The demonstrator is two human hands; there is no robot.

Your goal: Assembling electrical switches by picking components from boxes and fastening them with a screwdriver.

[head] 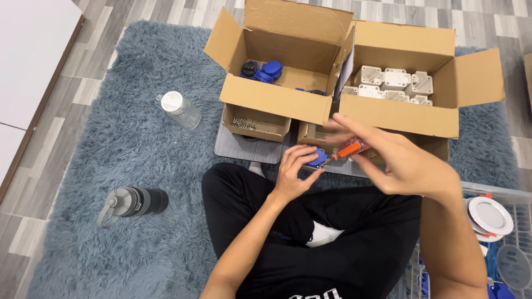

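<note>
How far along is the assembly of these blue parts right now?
Done: hard to tell; some blue pieces sit in the clear bin at lower right. In hand: the left hand holds a blue part while the right hand works an orange-handled screwdriver against it. Left: more blue parts in the left cardboard box, grey housings in the right box.
</note>
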